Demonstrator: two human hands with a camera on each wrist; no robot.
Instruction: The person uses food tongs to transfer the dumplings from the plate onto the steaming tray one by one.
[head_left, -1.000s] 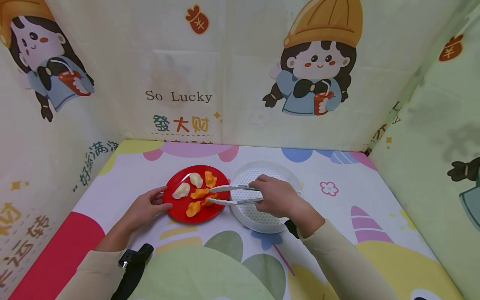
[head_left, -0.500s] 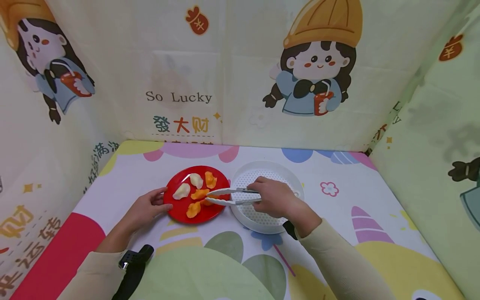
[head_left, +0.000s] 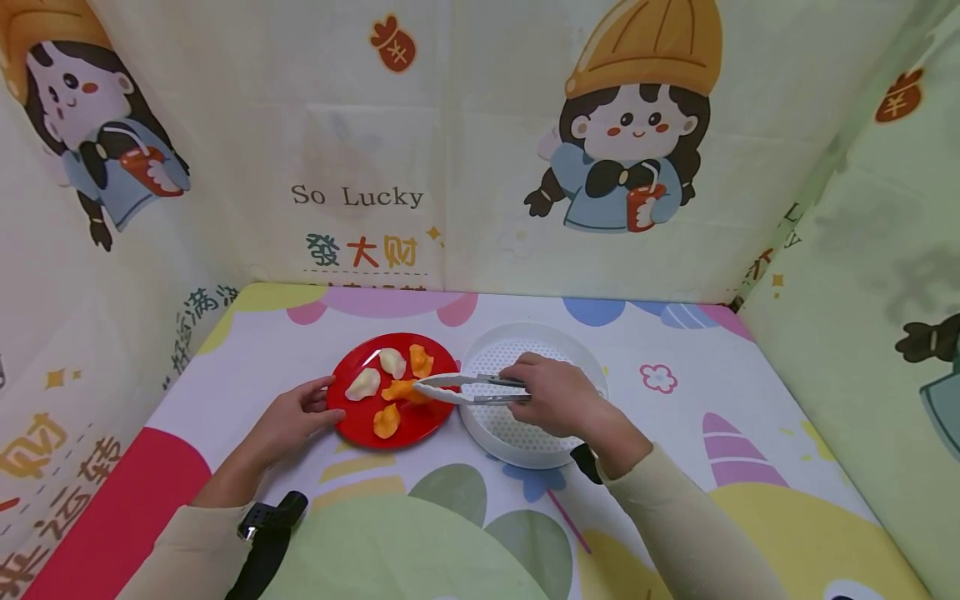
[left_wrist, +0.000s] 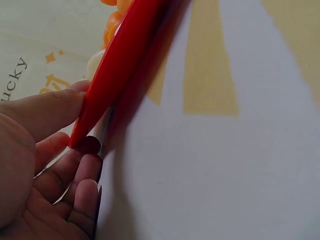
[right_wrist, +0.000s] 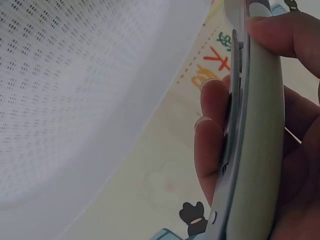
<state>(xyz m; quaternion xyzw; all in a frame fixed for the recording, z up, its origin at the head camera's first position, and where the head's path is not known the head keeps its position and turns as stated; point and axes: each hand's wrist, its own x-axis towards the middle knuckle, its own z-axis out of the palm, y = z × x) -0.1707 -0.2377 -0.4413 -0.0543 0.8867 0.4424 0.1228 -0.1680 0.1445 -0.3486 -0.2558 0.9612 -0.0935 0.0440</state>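
Note:
My left hand (head_left: 294, 417) pinches the left rim of a red plate (head_left: 429, 423); in the left wrist view the thumb is on the plate's upper side, the fingers beneath. White dumpling-shaped pieces (head_left: 363, 383) and several orange ones (head_left: 386, 421) lie on it. My right hand (head_left: 553, 396) grips metal tongs (head_left: 480, 390) with pale tips. Those tips meet at an orange piece (head_left: 412, 392) on the plate's right half, partly covering it; whether they hold it is hard to tell. The right wrist view shows fingers wrapped round the tongs' handle (right_wrist: 260, 130).
A round white perforated tray (head_left: 480, 440) stands right of the plate, beneath the tongs and right hand. The patterned tablecloth (head_left: 645, 442) covers the table. Printed cloth walls (head_left: 480, 167) enclose it at the back and both sides.
The tongs' arms have drawn closer together at the tips. The orange piece between them has shifted slightly up and back, against its neighbour in view. The left hand stays on the plate.

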